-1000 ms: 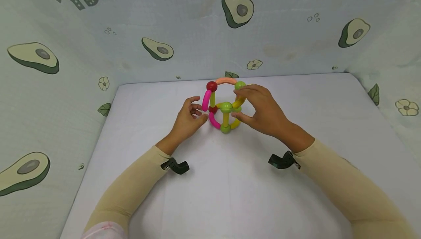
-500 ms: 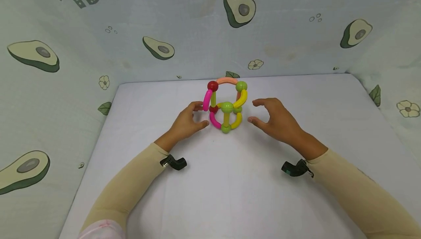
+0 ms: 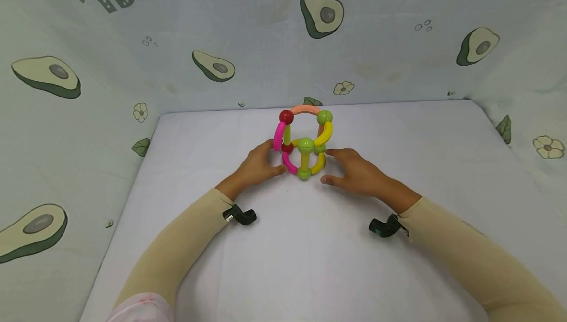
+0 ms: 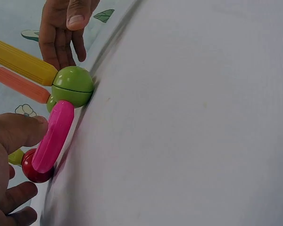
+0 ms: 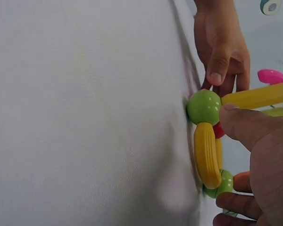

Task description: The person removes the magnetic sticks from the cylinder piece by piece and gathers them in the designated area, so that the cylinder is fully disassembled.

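Observation:
A toy frame of coloured balls and rods stands on the white table, with a green ball at its top front corner and a red ball at its top left. My left hand is at the frame's lower left, its thumb right by the lower magenta curved rod and its fingers loosely spread behind. On the right, my right hand has its thumb apart from its fingers, beside the lower yellow curved rod. Its fingertips come close to the back green ball.
The white-covered table ends at a back edge just behind the frame. Beyond it rises a cloth backdrop printed with avocados. A black wrist mount juts from the right sleeve, another black mount from the left.
My right hand let go of the frame's upper right, drew away right, then came back lower beside its base. My left hand moved slightly in toward the lower left. The frame stayed in place.

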### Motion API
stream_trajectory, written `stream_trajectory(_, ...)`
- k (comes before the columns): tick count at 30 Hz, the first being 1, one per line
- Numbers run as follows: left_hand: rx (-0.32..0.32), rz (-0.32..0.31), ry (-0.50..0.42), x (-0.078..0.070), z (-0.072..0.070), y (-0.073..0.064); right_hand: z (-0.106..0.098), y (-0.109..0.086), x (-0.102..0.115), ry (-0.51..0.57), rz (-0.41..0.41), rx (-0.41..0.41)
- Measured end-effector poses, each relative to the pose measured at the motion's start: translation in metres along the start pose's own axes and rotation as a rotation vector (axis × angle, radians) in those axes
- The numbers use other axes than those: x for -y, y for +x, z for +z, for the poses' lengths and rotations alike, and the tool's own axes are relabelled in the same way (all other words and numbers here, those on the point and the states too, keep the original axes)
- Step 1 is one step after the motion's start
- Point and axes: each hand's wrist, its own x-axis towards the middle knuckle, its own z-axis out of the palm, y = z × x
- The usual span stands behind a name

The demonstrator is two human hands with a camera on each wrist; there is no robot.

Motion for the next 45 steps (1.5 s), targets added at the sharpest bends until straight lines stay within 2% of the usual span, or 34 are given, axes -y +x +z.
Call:
stream_trajectory(9,0.001,0.021,0.023,-0.002,0.004,0.005,0.006,0.004,0.005,-0.025,-0.048,0.001)
stream_trajectory(23,-0.012,0.013,0.031,-0.003,0.002,0.003,0.003,0.012,0.005,-0.040,-0.083,0.002)
stream_trajectory(34,-0.003,0.052,0.035,-0.003,0.001,-0.002,0.002,0.021,0.002,-0.038,-0.078,0.017)
stream_trajectory(45,0.009,0.120,0.053,-0.001,0.002,-0.007,0.001,0.027,0.001,-0.016,-0.078,0.010)
